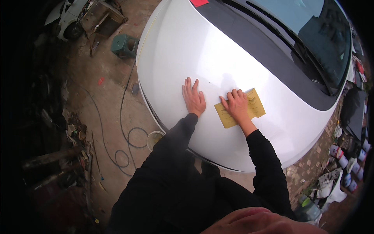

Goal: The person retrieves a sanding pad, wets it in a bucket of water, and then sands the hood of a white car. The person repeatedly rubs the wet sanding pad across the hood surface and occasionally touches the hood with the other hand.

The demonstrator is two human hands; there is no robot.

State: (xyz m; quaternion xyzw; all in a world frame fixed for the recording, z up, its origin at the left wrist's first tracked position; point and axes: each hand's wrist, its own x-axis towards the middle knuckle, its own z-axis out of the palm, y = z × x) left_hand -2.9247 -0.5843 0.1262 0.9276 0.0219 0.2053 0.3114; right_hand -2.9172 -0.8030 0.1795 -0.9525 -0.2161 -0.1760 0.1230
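A white car hood (167, 54) fills the middle of the head view, bordered by a dark trim strip below the windscreen. My left hand (193, 97) lies on the hood with its fingers stretched out and slightly apart, holding nothing. To its right, my right hand (235, 104) has bent fingers pressed onto a yellow rectangular sheet, apparently sandpaper (226, 119), against the paint, its thumb out toward the sheet's left side. A small red patch (198, 2) sits at the hood's upper edge.
A green plastic stool (122, 46), looping hoses (129, 134) and a pale bucket (155, 140) are on the ground at left, with another vehicle (62, 21) and scrap behind. Along the right lie several paint cans (343, 160), car panels (350, 111) and debris. The windscreen (327, 43) rises at upper right.
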